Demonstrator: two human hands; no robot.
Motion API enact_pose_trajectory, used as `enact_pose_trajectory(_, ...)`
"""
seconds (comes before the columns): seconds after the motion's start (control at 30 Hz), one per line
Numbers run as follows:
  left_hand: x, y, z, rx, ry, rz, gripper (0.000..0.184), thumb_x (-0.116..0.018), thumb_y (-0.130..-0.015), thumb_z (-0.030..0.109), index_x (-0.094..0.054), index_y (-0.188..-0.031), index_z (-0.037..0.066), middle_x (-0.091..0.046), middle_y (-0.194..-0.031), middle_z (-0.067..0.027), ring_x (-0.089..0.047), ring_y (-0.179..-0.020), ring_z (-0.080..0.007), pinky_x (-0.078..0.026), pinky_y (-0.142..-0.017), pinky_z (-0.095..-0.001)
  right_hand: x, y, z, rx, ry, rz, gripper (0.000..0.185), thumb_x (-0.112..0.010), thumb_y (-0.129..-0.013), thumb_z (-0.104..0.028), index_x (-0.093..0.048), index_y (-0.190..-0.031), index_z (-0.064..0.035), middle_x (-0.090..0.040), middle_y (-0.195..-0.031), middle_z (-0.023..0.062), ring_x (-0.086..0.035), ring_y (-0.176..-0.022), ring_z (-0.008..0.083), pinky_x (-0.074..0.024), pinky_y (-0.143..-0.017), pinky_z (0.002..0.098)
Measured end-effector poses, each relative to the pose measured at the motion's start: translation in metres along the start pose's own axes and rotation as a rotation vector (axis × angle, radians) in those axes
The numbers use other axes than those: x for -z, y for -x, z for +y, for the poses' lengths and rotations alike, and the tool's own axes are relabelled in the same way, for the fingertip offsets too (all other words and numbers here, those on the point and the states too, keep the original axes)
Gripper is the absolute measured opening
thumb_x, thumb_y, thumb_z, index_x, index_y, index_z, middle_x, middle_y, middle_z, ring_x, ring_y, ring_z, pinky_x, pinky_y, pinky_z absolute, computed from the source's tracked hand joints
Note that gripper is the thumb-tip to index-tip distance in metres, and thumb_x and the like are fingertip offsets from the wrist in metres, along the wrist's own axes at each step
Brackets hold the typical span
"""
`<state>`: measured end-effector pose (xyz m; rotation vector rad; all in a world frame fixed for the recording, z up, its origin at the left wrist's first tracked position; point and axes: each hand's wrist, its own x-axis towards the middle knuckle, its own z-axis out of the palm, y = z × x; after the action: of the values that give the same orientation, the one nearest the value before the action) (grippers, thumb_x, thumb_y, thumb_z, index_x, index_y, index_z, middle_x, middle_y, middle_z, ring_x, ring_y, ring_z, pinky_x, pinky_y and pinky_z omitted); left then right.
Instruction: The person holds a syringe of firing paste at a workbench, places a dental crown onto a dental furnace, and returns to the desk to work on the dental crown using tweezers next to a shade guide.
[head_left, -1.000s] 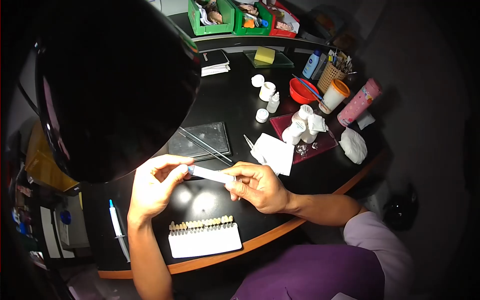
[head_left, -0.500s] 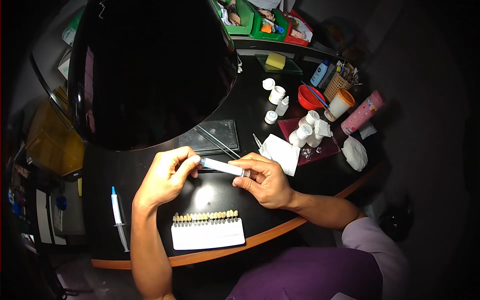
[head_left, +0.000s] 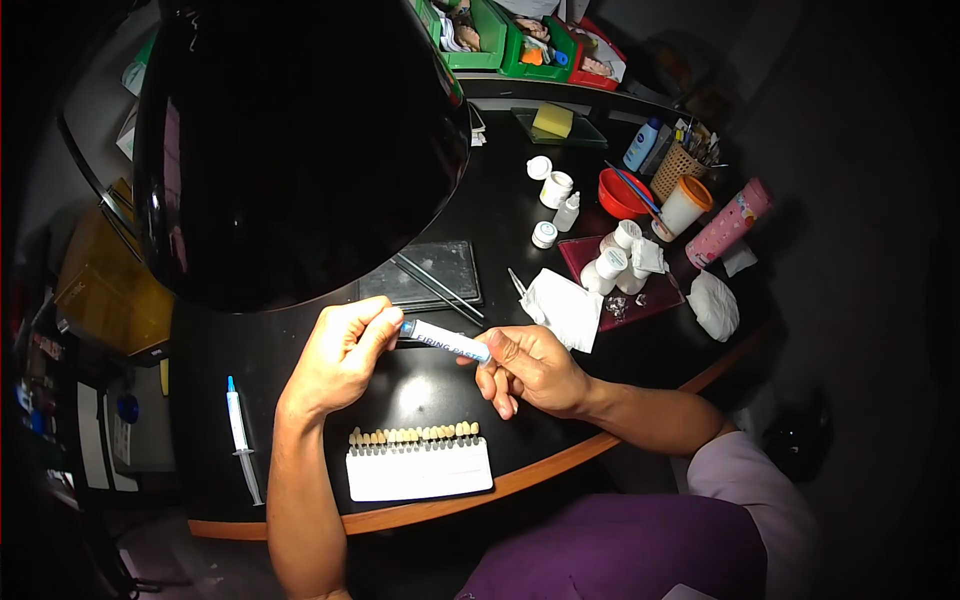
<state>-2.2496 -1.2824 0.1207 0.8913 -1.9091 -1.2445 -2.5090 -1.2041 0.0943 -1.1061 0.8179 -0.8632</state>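
A syringe (head_left: 447,342) with a white label reading "FIRING PASTE" lies between my hands above the black table. My left hand (head_left: 343,350) pinches its blue tip end. At the other end, my right hand (head_left: 537,370) holds the barrel between thumb and forefinger, the other fingers curled below. Nearer to me is a tooth shade guide (head_left: 420,470), a white holder with a row of tooth-coloured tabs. Left of my left forearm lies a second syringe (head_left: 240,435) with a blue tip.
A large black lamp shade (head_left: 300,150) fills the upper left. Behind my hands sit a dark palette (head_left: 445,275), a folded white tissue (head_left: 565,305) and a dark red tray (head_left: 660,300) with white bottles. Farther right stand a red bowl (head_left: 620,205) and a pink tumbler (head_left: 730,222).
The syringe has turned about its length, so the printed label now faces me. My right fingers have shifted around the barrel, with the lower ones loosened downward. My left hand keeps its pinch.
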Motion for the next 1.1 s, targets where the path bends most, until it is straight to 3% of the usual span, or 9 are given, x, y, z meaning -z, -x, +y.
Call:
enact_pose_trajectory(0.17,-0.001,-0.002,-0.005,0.004,-0.011,-0.019,0.040,-0.055,-0.106,0.025,-0.054,-0.072,0.004,-0.044,-0.062,0.0039,-0.036,-0.059,-0.0057,-0.030,-0.053,-0.0270,-0.007,0.000,0.004,0.110,0.035,0.062,0.038,-0.042,-0.112,-0.030,-0.060,-0.114,0.0041,-0.067,-0.087,0.0101,-0.068,-0.065,0.0136,-0.0520,-0.056,0.0229)
enact_pose_trajectory(0.27,-0.001,0.001,0.002,0.010,-0.005,-0.025,0.043,-0.055,-0.107,0.029,-0.053,-0.071,0.006,-0.042,-0.063,0.0054,-0.035,-0.060,-0.0052,-0.029,-0.053,-0.0267,-0.011,0.004,0.004,0.202,0.218,0.152,0.024,-0.056,-0.106,-0.012,-0.061,-0.119,0.0074,-0.067,-0.088,0.0105,-0.069,-0.068,0.0132,-0.0543,-0.059,0.0238)
enact_pose_trajectory(0.47,-0.001,0.002,-0.001,-0.003,0.122,-0.043,0.042,-0.055,-0.107,0.029,-0.053,-0.072,0.007,-0.043,-0.065,0.0063,-0.036,-0.061,-0.0054,-0.031,-0.055,-0.0263,-0.017,-0.001,0.004,0.684,0.709,0.280,0.020,-0.068,-0.095,0.001,-0.070,-0.114,0.0069,-0.067,-0.083,0.0107,-0.069,-0.066,0.0134,-0.0542,-0.058,0.0238)
enact_pose_trajectory(0.6,-0.004,0.002,0.002,-0.071,0.123,-0.044,0.038,-0.054,-0.107,0.023,-0.053,-0.073,0.006,-0.044,-0.066,0.0038,-0.038,-0.064,-0.0067,-0.034,-0.059,-0.0271,-0.005,0.007,0.003,0.118,-0.053,0.108,0.035,-0.051,-0.109,-0.025,-0.065,-0.109,0.0069,-0.069,-0.082,0.0113,-0.067,-0.059,0.0144,-0.0505,-0.051,0.0224)
enact_pose_trajectory(0.73,-0.005,0.002,0.006,-0.127,0.158,-0.074,0.037,-0.054,-0.107,0.021,-0.051,-0.073,0.005,-0.042,-0.067,0.0044,-0.036,-0.064,-0.0076,-0.035,-0.060,-0.0274,0.002,0.009,-0.012,-0.091,-0.139,-0.016,0.048,-0.040,-0.112,-0.036,-0.063,-0.108,0.0067,-0.070,-0.080,0.0148,-0.066,-0.053,0.0194,-0.0510,-0.050,0.0245)
enact_pose_trajectory(0.8,-0.002,0.002,0.010,-0.076,0.139,-0.089,0.039,-0.055,-0.107,0.025,-0.050,-0.073,0.007,-0.041,-0.068,0.0050,-0.034,-0.065,-0.0072,-0.033,-0.059,-0.0270,-0.004,0.015,-0.017,0.109,0.174,0.045,0.042,-0.045,-0.107,-0.033,-0.063,-0.109,0.0053,-0.070,-0.089,0.0153,-0.068,-0.072,0.0199,-0.0529,-0.068,0.0279)
enact_pose_trajectory(0.9,0.008,0.002,0.008,-0.061,0.170,-0.090,0.041,-0.055,-0.106,0.031,-0.051,-0.072,0.009,-0.042,-0.068,0.0045,-0.035,-0.065,-0.0071,-0.033,-0.059,-0.0265,-0.007,0.020,-0.039,0.761,0.836,0.364,0.042,-0.056,-0.096,-0.029,-0.062,-0.125,0.0016,-0.060,-0.107,0.0116,-0.054,-0.097,0.0190,-0.0439,-0.086,0.0321)
enact_pose_trajectory(1.0,0.013,0.002,0.001,-0.061,0.199,0.010,0.040,-0.055,-0.106,0.031,-0.051,-0.072,0.009,-0.045,-0.068,0.0036,-0.038,-0.064,-0.0075,-0.034,-0.060,-0.0261,-0.006,0.075,-0.086,1.032,0.858,0.520,0.046,-0.058,-0.099,-0.034,-0.059,-0.125,0.0042,-0.055,-0.128,0.0127,-0.053,-0.113,0.0221,-0.0423,-0.097,0.0370)
enact_pose_trajectory(1.1,0.017,0.002,-0.004,-0.104,0.410,0.080,0.038,-0.056,-0.105,0.025,-0.049,-0.071,0.010,-0.043,-0.067,0.0028,-0.040,-0.063,-0.0087,-0.036,-0.061,-0.0259,-0.047,0.144,-0.164,1.537,1.144,0.654,0.053,-0.057,-0.097,-0.053,-0.061,-0.131,-0.0109,-0.056,-0.131,0.0089,-0.048,-0.120,0.0215,-0.0459,-0.097,0.0364)
